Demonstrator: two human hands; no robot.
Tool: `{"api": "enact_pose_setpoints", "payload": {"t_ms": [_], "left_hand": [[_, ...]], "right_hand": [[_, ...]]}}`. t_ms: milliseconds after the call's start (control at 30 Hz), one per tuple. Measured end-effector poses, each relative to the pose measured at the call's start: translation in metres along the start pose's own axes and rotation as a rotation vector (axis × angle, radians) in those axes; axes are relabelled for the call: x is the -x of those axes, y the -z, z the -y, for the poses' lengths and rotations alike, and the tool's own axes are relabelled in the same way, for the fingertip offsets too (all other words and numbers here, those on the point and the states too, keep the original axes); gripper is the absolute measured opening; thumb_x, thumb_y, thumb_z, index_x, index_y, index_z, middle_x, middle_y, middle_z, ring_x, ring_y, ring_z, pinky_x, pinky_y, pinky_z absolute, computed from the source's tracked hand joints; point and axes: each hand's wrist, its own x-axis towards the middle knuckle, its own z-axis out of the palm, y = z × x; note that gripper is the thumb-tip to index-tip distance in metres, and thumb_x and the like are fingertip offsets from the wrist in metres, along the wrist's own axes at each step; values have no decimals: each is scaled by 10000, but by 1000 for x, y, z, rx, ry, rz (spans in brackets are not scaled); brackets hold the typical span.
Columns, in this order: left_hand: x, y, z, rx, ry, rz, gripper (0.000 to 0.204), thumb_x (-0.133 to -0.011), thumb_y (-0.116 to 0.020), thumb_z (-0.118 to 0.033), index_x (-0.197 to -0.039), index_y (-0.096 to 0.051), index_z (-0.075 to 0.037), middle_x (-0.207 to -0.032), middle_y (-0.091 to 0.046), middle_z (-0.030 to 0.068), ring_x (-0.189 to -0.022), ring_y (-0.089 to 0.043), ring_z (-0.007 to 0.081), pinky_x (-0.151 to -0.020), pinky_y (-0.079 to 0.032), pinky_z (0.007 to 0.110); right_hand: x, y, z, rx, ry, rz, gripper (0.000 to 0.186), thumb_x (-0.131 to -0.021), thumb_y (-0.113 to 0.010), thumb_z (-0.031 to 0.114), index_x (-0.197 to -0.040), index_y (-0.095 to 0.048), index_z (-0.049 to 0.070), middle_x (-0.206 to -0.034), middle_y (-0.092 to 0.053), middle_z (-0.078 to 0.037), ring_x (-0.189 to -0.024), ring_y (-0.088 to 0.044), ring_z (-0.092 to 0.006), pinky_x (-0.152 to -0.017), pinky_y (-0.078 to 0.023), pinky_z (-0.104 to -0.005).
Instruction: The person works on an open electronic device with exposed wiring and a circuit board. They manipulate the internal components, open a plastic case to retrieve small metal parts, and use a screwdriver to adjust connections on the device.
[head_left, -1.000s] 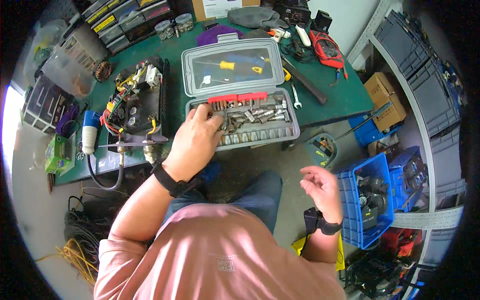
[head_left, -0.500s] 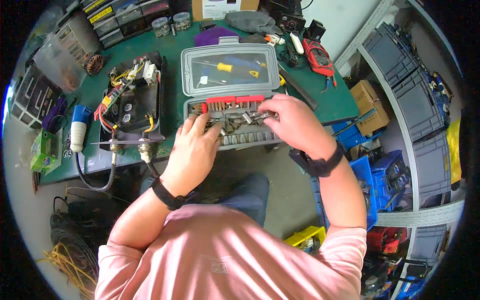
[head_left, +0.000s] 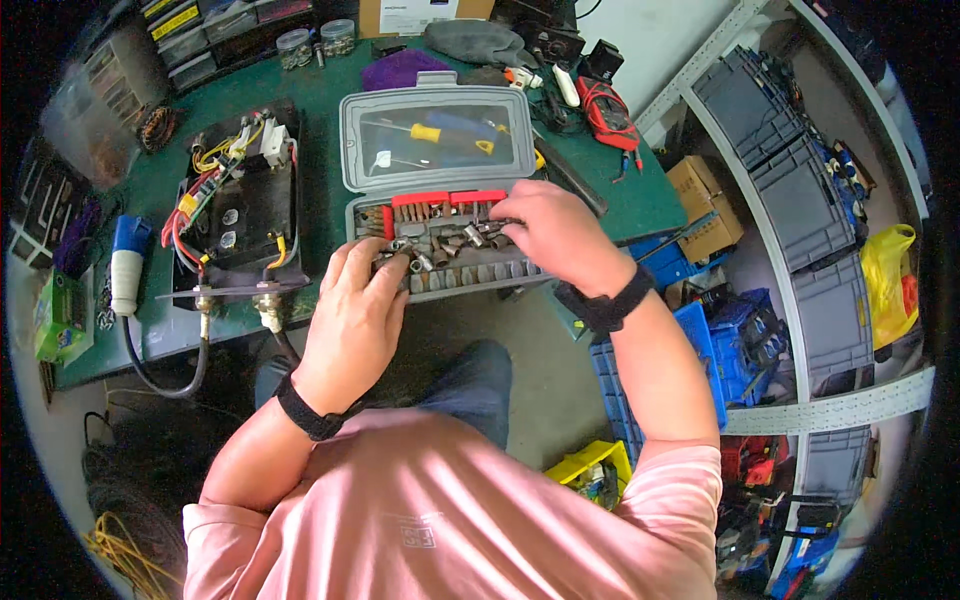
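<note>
A grey plastic case [head_left: 455, 291] lies open on the bench in front of me, its see-through lid [head_left: 352, 150] tilted back. Loose metal sockets [head_left: 440, 254] are heaped in its middle, between a row of upright sockets along the near side and red holders [head_left: 478, 197] with screwdriver bits at the back. My left hand [head_left: 352, 315] rests over the case's left end, fingers apart, fingertips down among the pieces. At the right end, my right hand [head_left: 565, 237] has thumb and fingers pinched together over the sockets; what they hold is hidden.
An opened black unit [head_left: 245, 215] with wires and a circuit board stands left of the case, near a blue-and-white plug [head_left: 130, 262]. A red meter [head_left: 607, 115] lies at the back right. Shelving with grey crates [head_left: 805, 205] and blue bins [head_left: 745, 340] stands to the right.
The whole view has shifted, so the bench sits further left. My left fingers have drawn back slightly, showing more loose sockets. My right thumb and fingers have come closer together.
</note>
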Motion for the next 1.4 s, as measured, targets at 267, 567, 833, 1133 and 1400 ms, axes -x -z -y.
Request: {"api": "enact_pose_setpoints", "payload": {"t_ms": [267,567,833,1133,1400], "left_hand": [[5,10,-1,45,-16,-23,332,-759,-680,7,-1085,-613,11,-1191,-543,202,-1105,-515,398,-959,-439,455],[28,48,-1,50,-122,-170,228,-711,-672,43,-935,-643,11,-1025,-601,181,-958,-582,374,-847,-480,446],[77,88,28,-141,75,-391,185,-810,-552,88,-988,-592,52,-977,-599,203,-876,-575,332,-828,-460,404],[93,91,42,-162,210,-422,156,-844,-577,66,-991,-625,54,-1032,-624,164,-972,-586,296,-905,-446,365],[88,86,42,-132,195,-409,130,-830,-559,67,-949,-608,59,-960,-608,179,-880,-590,298,-819,-467,362]], "right_hand": [[-3,0,0,24,-29,-18,172,-781,-634,47,-943,-693,43,-887,-621,-121,-887,-616,-322,-775,-506,-398],[33,63,-37,-41,-354,-13,187,-769,-697,84,-952,-710,49,-889,-633,-146,-835,-631,-332,-749,-509,-408],[28,33,-33,-56,-300,0,168,-818,-632,93,-961,-706,45,-926,-631,-156,-906,-616,-358,-799,-499,-434],[-5,-6,-45,76,-185,20,144,-795,-616,106,-887,-717,60,-895,-642,-137,-896,-630,-335,-790,-512,-438],[-10,-8,-47,119,-192,65,151,-767,-671,109,-904,-700,51,-892,-636,-121,-867,-623,-327,-758,-506,-429]]}}
